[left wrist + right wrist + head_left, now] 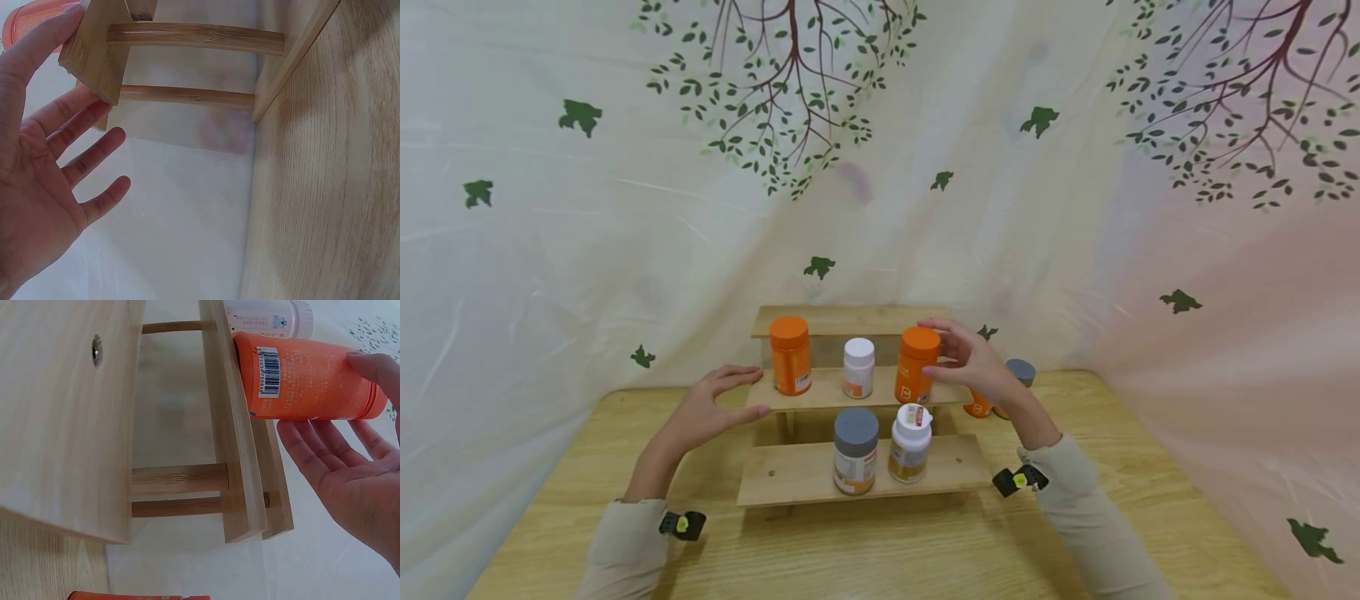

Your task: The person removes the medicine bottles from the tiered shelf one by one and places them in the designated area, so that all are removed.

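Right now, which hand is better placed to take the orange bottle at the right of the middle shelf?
Right hand: it already touches that orange bottle; left hand rests at the shelf's far end.

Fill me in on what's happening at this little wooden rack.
A person stands bottles on a stepped wooden rack on a table. The right hand has its fingers at the cap of an orange bottle standing on the middle step; the palm is open beside it. The left hand rests open against that step's left end. Another orange bottle and a white bottle share the step; a grey-capped bottle and a white-capped bottle stand below.
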Tool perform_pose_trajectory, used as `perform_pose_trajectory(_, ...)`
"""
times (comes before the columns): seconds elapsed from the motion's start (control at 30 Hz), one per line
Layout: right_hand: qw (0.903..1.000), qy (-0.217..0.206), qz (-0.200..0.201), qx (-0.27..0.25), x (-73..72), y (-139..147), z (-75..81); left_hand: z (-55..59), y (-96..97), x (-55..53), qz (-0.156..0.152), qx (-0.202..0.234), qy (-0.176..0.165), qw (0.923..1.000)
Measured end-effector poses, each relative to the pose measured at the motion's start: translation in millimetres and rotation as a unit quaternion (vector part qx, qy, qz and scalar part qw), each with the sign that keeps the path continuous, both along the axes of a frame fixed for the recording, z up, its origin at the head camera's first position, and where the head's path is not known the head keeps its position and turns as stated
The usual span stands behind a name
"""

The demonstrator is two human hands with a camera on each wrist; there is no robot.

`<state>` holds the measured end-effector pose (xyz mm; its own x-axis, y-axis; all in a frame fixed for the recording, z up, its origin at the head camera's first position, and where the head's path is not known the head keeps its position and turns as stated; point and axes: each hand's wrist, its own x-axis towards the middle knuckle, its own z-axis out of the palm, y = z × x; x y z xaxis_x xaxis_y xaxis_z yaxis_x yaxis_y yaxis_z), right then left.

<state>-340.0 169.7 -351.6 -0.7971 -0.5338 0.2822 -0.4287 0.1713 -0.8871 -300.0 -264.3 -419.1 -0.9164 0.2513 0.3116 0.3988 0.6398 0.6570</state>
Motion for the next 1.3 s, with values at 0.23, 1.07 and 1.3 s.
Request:
perform_pose_trajectory(0.23,1.0,0.004,-0.004,0.005,-0.4,1.5,-3.9,0.2,0.5,0.3,0.0,-0.001,0.001,1.0)
perform_pose_trajectory(1.07,1.0,0.008,0.004,0.004,-2.5,2.9,-1.0,-1.4,2.6,2.8,0.006,-0.002,0.005,1.0)
perform_pose_trajectory(1.3,0.9999,0.01,0.004,0.004,-3.2,3.7,1.1,0.2,2.3,4.0,0.005,-0.002,0.002,1.0)
